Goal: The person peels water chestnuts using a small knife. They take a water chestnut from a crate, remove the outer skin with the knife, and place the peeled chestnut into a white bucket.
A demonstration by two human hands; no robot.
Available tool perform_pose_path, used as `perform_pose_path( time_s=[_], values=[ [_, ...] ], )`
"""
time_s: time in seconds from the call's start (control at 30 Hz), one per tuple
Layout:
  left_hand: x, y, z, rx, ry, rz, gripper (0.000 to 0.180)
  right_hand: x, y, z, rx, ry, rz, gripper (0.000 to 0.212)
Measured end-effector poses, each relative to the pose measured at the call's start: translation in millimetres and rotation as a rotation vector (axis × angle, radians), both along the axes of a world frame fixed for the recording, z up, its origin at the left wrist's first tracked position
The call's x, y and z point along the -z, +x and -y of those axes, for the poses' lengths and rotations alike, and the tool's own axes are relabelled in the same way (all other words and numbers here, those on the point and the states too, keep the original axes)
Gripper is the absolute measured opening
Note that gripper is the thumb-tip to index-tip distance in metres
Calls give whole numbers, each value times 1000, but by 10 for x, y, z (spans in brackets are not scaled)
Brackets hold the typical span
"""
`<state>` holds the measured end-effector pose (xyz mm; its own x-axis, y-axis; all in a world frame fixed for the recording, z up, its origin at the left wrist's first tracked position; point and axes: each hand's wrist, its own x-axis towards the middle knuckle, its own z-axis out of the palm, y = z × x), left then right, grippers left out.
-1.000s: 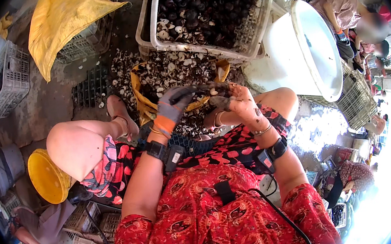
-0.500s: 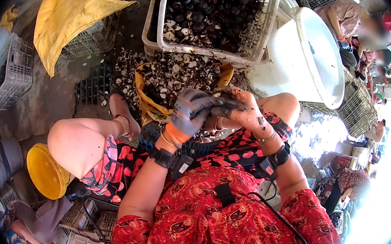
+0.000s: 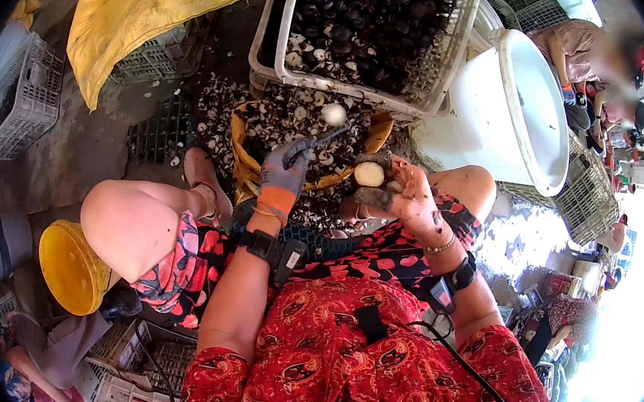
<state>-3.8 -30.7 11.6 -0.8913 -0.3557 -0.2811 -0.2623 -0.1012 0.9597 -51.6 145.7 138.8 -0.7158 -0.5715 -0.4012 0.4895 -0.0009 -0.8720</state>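
My left hand (image 3: 285, 175), in a grey and orange glove, is open with its fingers stretched over a heap of peelings. Just beyond its fingertips shows a round, white peeled water chestnut (image 3: 334, 114), apart from the glove. My bare, dirt-smudged right hand (image 3: 416, 203) is curled closed near my right knee; a blurred greyish piece (image 3: 373, 199) shows at its fingers, too unclear to name. Beside those fingers is a pale, cut water chestnut (image 3: 369, 174); whether they touch it I cannot tell. Below the heap, a yellow sack (image 3: 245, 158) lies spread with peelings in it.
A white crate (image 3: 373, 88) heaped with dark water chestnuts stands ahead. To its right is a large white tub (image 3: 478, 118). A yellow bucket (image 3: 74, 266) stands by my left knee, with a yellow cloth (image 3: 135, 28) over crates at far left. Other people sit at right and lower left.
My hands have parted: the left moved back and left, its fingers now stretched out. The white water chestnut and the pale cut one have come into sight. The view has shifted slightly.
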Motion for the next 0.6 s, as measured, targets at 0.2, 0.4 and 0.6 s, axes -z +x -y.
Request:
perform_pose_path(
  time_s=[0.2, 0.4, 0.6],
  values=[
    [-389, 83, -262, 129, 610, -171, 36, 801, -109, -164, -98, 414, -804, 41],
    [-374, 80, -208, 172, 566, -154, 35, 656, 43, -274, 47, -53, 231, 58],
    [-282, 73, -306, 224, 490, -281, 39, 597, 89, -271, 96, -207, 260, 48]
  ],
)
